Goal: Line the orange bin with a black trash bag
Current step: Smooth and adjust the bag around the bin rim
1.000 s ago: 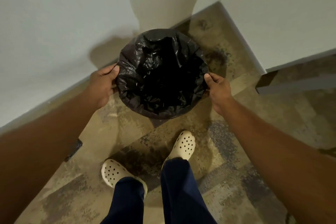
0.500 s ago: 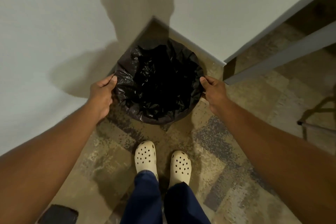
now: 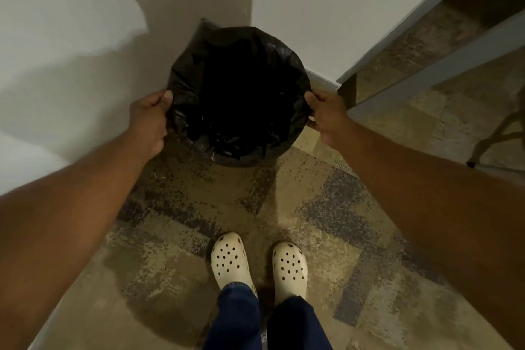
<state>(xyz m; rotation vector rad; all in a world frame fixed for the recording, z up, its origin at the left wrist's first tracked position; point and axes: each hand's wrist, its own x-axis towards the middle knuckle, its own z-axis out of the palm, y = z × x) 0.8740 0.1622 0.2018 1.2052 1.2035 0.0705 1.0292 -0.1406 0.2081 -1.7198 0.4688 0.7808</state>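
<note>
A round bin stands in a wall corner, and the black trash bag (image 3: 238, 94) is draped over its rim and covers it entirely, so no orange shows. My left hand (image 3: 149, 119) grips the bag-covered rim on the left side. My right hand (image 3: 326, 112) grips the rim on the right side. The inside of the bag is dark and I cannot see its bottom.
White walls (image 3: 71, 37) meet behind the bin. A grey door frame (image 3: 412, 20) runs at the right, with a dark metal leg (image 3: 494, 133) beyond it. My feet in cream clogs (image 3: 231, 260) stand on mottled carpet (image 3: 312, 207).
The bin, held at both sides, has gone deeper into the wall corner. My feet have come together and the view has shifted closer to the walls.
</note>
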